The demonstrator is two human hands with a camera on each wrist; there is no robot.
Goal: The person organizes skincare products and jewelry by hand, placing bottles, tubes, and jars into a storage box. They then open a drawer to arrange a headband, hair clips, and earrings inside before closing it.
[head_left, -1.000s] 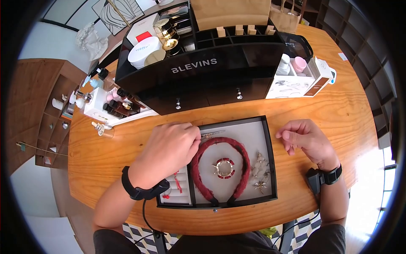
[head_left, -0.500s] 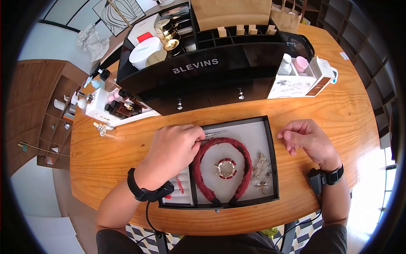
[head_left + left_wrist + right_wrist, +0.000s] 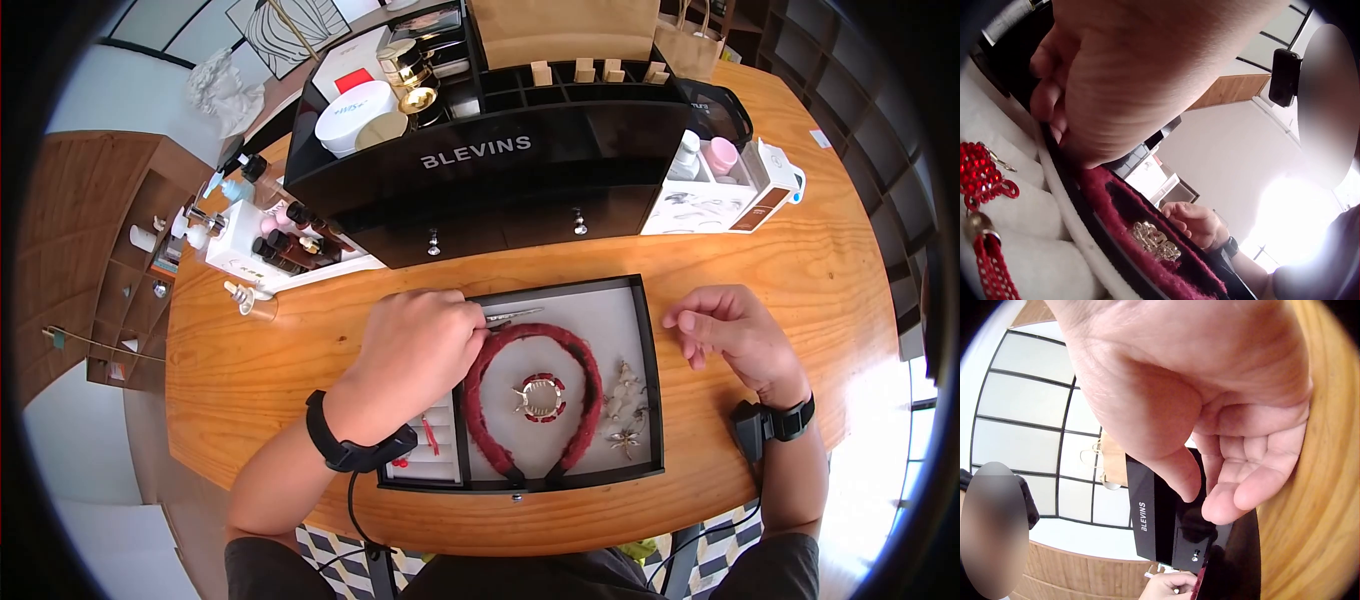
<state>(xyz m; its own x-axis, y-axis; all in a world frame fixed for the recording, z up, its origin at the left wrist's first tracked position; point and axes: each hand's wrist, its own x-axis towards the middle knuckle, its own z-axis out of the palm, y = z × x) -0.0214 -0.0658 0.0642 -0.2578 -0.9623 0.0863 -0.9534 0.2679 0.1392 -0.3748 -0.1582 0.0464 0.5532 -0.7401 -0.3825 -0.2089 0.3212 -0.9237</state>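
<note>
My left hand reaches into the back left corner of the black drawer. Its curled fingers pinch at a small dark hair clip, whose end shows beside the fingertips. Just behind lies a silver hair clip. A fuzzy dark red headband arches below these clips, around a gold and red claw clip. The left wrist view hides the pinched fingertips behind the hand. Right of the drawer, my right hand is held over the table, fingers loosely curled and holding nothing.
A pale hair ornament and a dragonfly-shaped piece lie at the drawer's right. Its left compartment holds red beaded jewellery. Behind stands a black organizer, flanked by white boxes of bottles. A small dropper bottle stands left.
The left hand stays at the drawer's back left corner with only a small shift, and the dark clip's end shows more beside its fingers. The right hand keeps its pose. The view shifts slightly.
</note>
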